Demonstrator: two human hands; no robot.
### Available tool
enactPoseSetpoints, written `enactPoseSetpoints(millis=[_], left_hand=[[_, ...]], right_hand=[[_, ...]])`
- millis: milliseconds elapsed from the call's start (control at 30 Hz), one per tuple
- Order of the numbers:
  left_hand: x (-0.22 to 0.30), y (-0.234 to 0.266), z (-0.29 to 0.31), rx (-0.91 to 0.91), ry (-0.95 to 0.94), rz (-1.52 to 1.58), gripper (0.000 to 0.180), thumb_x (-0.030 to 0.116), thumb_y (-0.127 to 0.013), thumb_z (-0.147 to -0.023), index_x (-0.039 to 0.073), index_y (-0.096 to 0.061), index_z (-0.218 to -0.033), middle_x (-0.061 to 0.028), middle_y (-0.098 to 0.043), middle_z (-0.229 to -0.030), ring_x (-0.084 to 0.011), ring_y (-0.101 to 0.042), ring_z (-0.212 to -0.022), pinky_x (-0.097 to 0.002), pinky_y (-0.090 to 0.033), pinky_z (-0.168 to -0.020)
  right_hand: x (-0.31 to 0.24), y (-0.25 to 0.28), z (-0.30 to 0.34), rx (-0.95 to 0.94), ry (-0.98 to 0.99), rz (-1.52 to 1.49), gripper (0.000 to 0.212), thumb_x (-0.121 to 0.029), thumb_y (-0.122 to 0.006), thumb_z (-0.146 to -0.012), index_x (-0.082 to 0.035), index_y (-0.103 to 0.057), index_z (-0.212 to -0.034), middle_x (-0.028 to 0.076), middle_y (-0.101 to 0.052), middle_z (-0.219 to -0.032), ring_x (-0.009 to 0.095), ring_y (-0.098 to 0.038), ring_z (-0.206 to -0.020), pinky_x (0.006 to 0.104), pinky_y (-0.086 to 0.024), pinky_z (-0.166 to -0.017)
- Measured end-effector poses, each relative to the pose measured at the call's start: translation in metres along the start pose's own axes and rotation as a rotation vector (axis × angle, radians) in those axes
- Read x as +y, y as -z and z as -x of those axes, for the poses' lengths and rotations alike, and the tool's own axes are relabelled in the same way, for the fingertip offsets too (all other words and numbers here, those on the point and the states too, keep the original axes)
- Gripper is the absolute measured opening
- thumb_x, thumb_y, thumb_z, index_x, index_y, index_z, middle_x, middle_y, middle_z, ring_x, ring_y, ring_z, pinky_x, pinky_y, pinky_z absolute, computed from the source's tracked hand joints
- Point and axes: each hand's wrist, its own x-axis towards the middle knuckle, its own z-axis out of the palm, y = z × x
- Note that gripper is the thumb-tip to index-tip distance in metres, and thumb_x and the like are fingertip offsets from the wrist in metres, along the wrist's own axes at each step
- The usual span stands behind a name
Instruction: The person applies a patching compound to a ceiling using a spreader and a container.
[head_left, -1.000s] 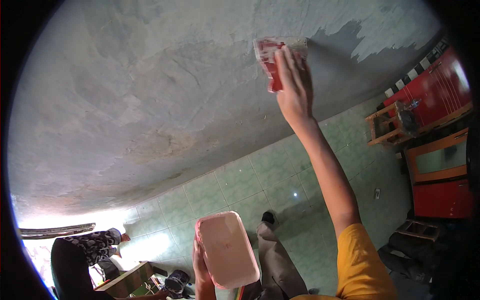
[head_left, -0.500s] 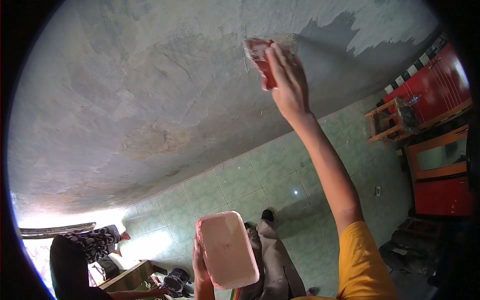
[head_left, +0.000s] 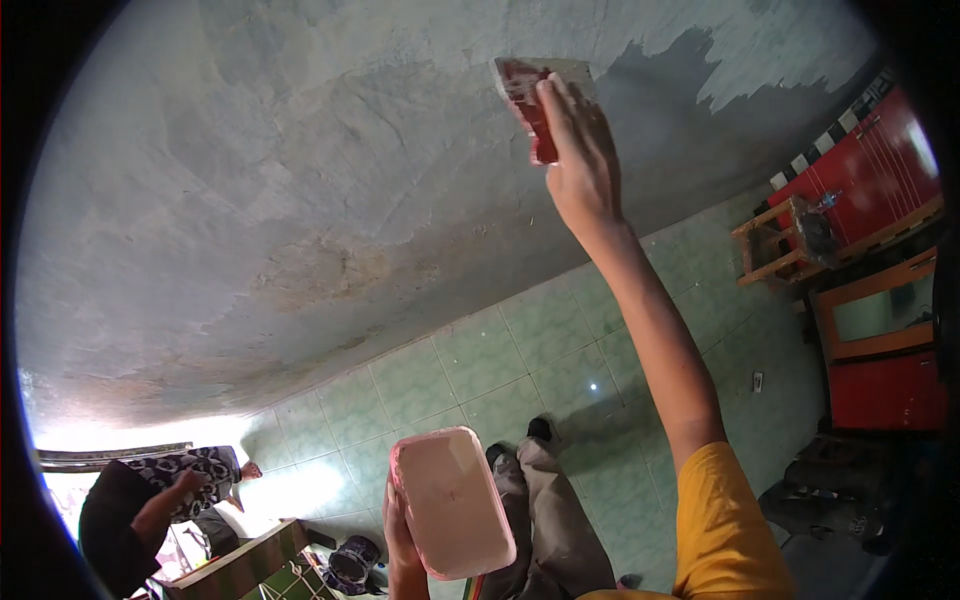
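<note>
Against the grey plastered wall [head_left: 300, 170], my right hand [head_left: 588, 160] is closed on a red-handled scraper [head_left: 524, 88] with a wide flat blade. Its fingers lie along the tool, and the blade meets the wall at the lower edge of a lighter coated area. My left hand [head_left: 400, 522] grips the side of a pink rectangular tub [head_left: 455, 503] at waist height. The tub's inside looks pale, with a thin smear on it; most of the fingers are hidden behind it.
Green floor tiles [head_left: 470, 365] run along the wall's foot. Another person [head_left: 125, 515] in dark clothes is at the lower left, near a dark bucket [head_left: 352, 562]. A wooden stool [head_left: 775, 240] and red cabinets [head_left: 885, 395] stand at the right.
My right hand has slid the scraper slightly upward along the wall. The left hand and tub have barely moved. The other person has shifted and drawn an arm back from near the bucket.
</note>
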Motion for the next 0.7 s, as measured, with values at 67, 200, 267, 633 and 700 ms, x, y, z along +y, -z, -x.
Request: enactPoseSetpoints(millis=[67, 200, 267, 633, 700], left_hand=[[-0.001, -0.004, 0.000, 0.007, 0.010, 0.018, 0.060, 0.044, -0.042, -0.111, 0.001, -0.041, -0.153, -0.0154, -0.060, -0.135, -0.0244, -0.065, -0.116, -0.0401, -0.057, -0.095], [-0.001, -0.005, -0.001, -0.033, -0.030, -0.039, 0.061, 0.045, -0.043, -0.111, 0.001, -0.040, -0.154, -0.0150, -0.059, -0.135, -0.0244, -0.064, -0.116, -0.0404, -0.057, -0.095], [0.000, -0.006, -0.001, -0.058, -0.021, -0.022, 0.062, 0.045, -0.043, -0.111, 0.001, -0.040, -0.154, -0.0149, -0.059, -0.136, -0.0245, -0.064, -0.116, -0.0406, -0.057, -0.095], [-0.008, -0.009, -0.003, -0.014, 0.024, -0.010, 0.062, 0.045, -0.045, -0.110, 0.002, -0.038, -0.155, -0.0153, -0.058, -0.137, -0.0255, -0.064, -0.118, -0.0407, -0.058, -0.096], [-0.017, 0.012, -0.005, -0.052, 0.057, 0.032, 0.058, 0.043, -0.043, -0.112, 0.005, -0.040, -0.155, -0.0151, -0.056, -0.143, -0.0286, -0.062, -0.123, -0.0452, -0.054, -0.102]], right_hand=[[0.006, -0.024, 0.019, -0.042, 0.010, 0.053, 0.065, 0.000, -0.061, -0.093, -0.007, -0.045, -0.156, 0.015, -0.052, -0.155, 0.038, -0.052, -0.140, 0.0531, -0.042, -0.117], [0.012, -0.044, 0.111, -0.263, -0.046, 0.022, 0.064, -0.002, -0.063, -0.093, -0.006, -0.047, -0.154, 0.014, -0.052, -0.156, 0.039, -0.051, -0.141, 0.0531, -0.041, -0.118], [0.015, -0.032, 0.119, -0.310, -0.069, 0.010, 0.064, -0.003, -0.064, -0.092, -0.006, -0.047, -0.154, 0.015, -0.052, -0.155, 0.039, -0.051, -0.141, 0.0533, -0.041, -0.118], [-0.011, -0.037, 0.050, -0.177, -0.018, 0.079, 0.058, -0.004, -0.052, -0.100, -0.006, -0.042, -0.157, 0.016, -0.046, -0.160, 0.037, -0.052, -0.141, 0.0544, -0.040, -0.118], [-0.008, -0.041, 0.089, -0.235, -0.028, 0.062, 0.059, 0.000, -0.054, -0.096, -0.007, -0.046, -0.155, 0.014, -0.051, -0.157, 0.035, -0.053, -0.140, 0.0530, -0.041, -0.117]])
